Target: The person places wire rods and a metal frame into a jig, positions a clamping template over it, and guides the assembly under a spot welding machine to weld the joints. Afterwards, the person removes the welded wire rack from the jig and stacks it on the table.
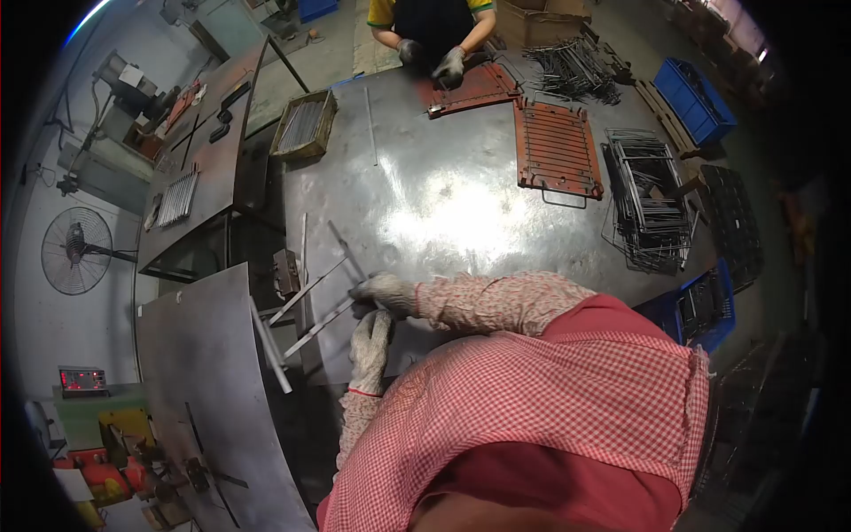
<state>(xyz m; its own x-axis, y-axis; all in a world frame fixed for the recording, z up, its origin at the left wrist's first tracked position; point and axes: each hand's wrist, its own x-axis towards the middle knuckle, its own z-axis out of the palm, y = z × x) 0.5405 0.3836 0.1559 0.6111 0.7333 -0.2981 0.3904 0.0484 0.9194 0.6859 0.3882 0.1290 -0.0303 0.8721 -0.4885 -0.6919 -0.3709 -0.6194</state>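
My right hand (388, 294), in a grey knit glove with dark fingertips, is closed near the end of a flat metal bar (319, 330). Just below it, my left hand (369, 344), in a pale knit glove, is closed against the same end; its fingertips are partly hidden. The bar slants down to the left, over the table's edge. A second flat bar (344, 246) runs up and left from my right hand. Thinner strips (301, 294) and a thick pale bar (270, 346) lie close by; I cannot tell which are joined.
Across the shiny metal table (425, 177), a co-worker's gloved hands (450, 67) are over an orange fixture (474, 91). A second orange fixture (558, 146), loose rods (576, 71) and stacked wire frames (651, 199) are on the right. A box of strips (304, 126) is at the far left.
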